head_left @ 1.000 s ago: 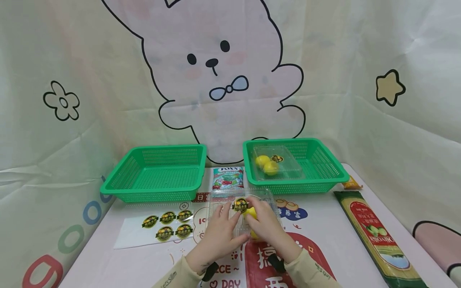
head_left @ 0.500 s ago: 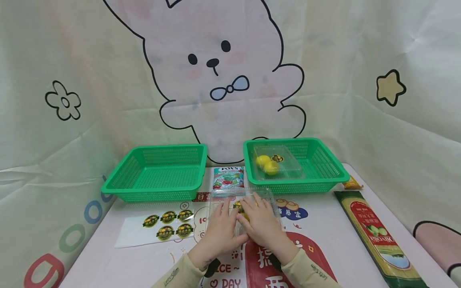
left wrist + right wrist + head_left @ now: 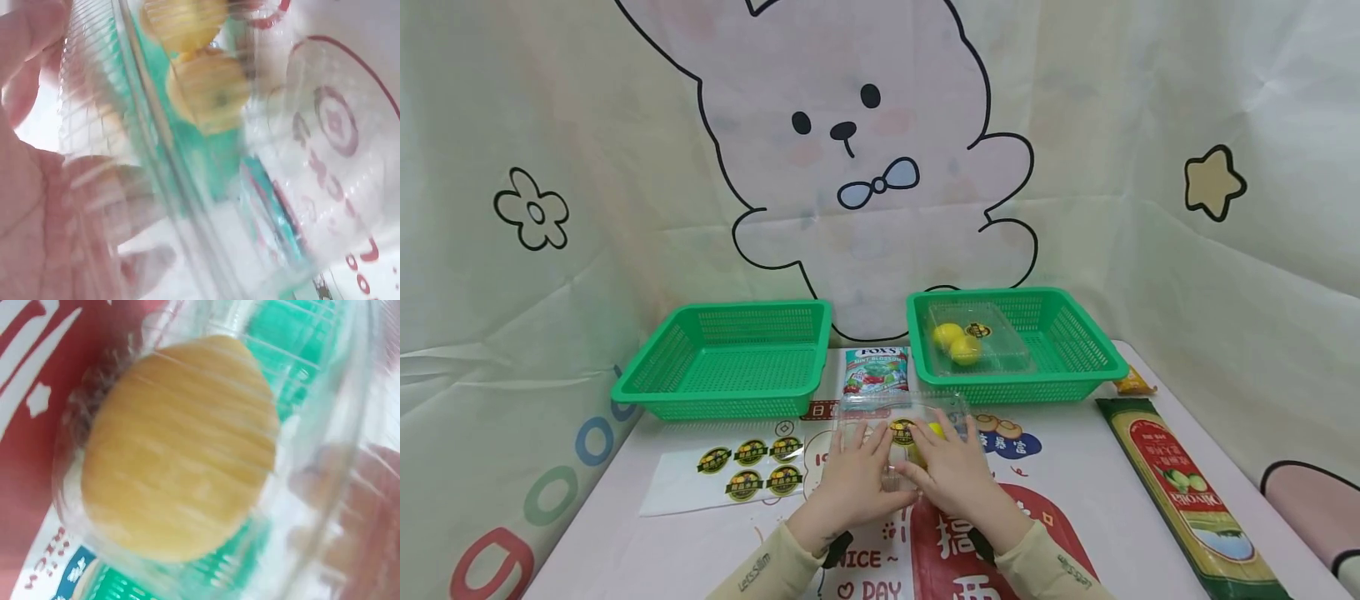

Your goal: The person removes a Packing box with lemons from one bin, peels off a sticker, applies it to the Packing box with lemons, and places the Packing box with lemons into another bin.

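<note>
A clear plastic clamshell box (image 3: 868, 406) lies on the table in front of me in the head view. Yellow lemons (image 3: 181, 456) show through its wall, two of them in the left wrist view. On its lid sits a round black-and-gold sticker (image 3: 902, 431). My left hand (image 3: 857, 483) rests on the left part of the lid with fingers spread. The right hand (image 3: 958, 475) lies on the right part, its fingers extended and the thumb near the sticker. Parts of the lemons are hidden under the right hand.
Behind the box stand two green baskets, the left one (image 3: 722, 408) and the right one (image 3: 1030, 390), which holds another box of lemons (image 3: 964, 350). A candy bag (image 3: 876, 371) lies between them. A sticker sheet (image 3: 685, 492) is at left, a noodle pack (image 3: 1187, 500) at right.
The right hand has gone from touching the sticker to lying flat across it, then shifted right, so the sticker shows again. The left hand has stayed nearly in place on the lid.
</note>
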`<state>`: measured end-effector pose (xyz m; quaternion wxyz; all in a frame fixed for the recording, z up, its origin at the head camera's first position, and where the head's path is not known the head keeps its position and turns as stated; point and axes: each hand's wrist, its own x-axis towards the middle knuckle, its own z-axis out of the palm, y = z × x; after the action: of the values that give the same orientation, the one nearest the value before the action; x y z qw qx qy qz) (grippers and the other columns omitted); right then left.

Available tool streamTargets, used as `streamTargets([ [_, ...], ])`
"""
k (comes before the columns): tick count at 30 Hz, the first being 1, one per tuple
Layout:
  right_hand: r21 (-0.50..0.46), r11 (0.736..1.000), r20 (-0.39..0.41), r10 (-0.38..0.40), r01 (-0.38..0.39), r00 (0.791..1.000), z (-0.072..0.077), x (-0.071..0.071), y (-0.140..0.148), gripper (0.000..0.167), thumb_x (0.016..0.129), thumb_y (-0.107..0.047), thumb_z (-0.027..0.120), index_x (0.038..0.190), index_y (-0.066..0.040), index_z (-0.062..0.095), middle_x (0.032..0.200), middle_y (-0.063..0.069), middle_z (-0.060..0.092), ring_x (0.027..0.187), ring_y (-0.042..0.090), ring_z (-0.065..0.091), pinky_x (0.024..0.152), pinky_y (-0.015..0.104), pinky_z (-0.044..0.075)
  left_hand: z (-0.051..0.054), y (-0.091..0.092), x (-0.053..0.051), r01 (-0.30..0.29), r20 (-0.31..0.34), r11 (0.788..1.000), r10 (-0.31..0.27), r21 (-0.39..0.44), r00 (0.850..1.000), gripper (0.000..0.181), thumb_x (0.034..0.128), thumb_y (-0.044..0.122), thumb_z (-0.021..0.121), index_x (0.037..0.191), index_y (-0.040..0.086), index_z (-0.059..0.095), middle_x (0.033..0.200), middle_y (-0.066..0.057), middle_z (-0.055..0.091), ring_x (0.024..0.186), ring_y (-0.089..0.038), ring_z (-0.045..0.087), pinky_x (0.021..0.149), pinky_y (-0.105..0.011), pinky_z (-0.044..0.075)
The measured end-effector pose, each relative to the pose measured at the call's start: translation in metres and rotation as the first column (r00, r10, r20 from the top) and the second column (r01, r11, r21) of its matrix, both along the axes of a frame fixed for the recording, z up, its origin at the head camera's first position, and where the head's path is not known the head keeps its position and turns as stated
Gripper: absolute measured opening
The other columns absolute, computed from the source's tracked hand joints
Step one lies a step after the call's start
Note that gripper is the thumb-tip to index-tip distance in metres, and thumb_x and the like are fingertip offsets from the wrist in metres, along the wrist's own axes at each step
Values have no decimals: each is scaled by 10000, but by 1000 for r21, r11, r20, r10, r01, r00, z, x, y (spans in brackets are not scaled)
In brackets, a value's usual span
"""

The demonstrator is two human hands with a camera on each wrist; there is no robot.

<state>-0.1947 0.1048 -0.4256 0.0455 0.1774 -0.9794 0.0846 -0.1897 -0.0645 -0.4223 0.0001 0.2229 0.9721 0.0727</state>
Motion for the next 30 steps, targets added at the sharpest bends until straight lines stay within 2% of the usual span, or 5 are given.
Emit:
streamTargets([
  [15, -115, 990, -49, 82, -87, 995, -2, 6, 6, 547, 921, -553, 383, 1238, -169, 610, 1334, -9, 538, 1360, 335, 299, 1057, 654, 149, -1, -9, 5, 97, -7, 994, -97, 53, 995, 811, 831, 684, 428, 1408, 115, 399, 1482, -19, 344, 1373, -339, 266, 1054, -647, 181],
  [19, -226, 973, -88, 23, -42, 996, 2, 5, 16, 412, 912, -461, 495, 1066, -144, 709, 1217, 47, 625, 1304, 354, 386, 1060, 621, 210, 0, -20, 6, 84, -27, 969, -80, 233, 996, 651, 857, 575, 511, 1301, 101, 539, 1376, -54, 492, 1327, -355, 349, 1058, -614, 222],
  [22, -380, 925, -117, -72, 23, 991, 4, 1, 26, 295, 884, -333, 601, 999, -88, 718, 1139, 95, 656, 1198, 342, 500, 1011, 554, 353, -2, -31, 3, 28, -61, 874, 2, 485, 998, 457, 852, 403, 616, 1185, 89, 619, 1283, -73, 562, 1246, -324, 456, 1017, -531, 354],
  [25, -556, 821, -31, -182, 134, 983, 6, -4, 39, 341, 869, -269, 634, 1112, -31, 646, 1174, 137, 618, 1101, 332, 560, 895, 502, 471, -6, -42, -2, -65, -57, 700, 150, 711, 987, 365, 827, 229, 673, 1146, 61, 617, 1246, -105, 548, 1169, -303, 500, 938, -486, 437],
  [30, -718, 598, 280, -221, 357, 934, 5, -13, 60, 577, 892, -292, 598, 1344, 4, 398, 1335, 233, 453, 1171, 383, 480, 915, 510, 450, -16, -56, -12, -324, 205, 436, 297, 840, 933, 474, 845, 201, 659, 1252, 7, 512, 1277, -215, 477, 1105, -378, 510, 857, -483, 477],
])
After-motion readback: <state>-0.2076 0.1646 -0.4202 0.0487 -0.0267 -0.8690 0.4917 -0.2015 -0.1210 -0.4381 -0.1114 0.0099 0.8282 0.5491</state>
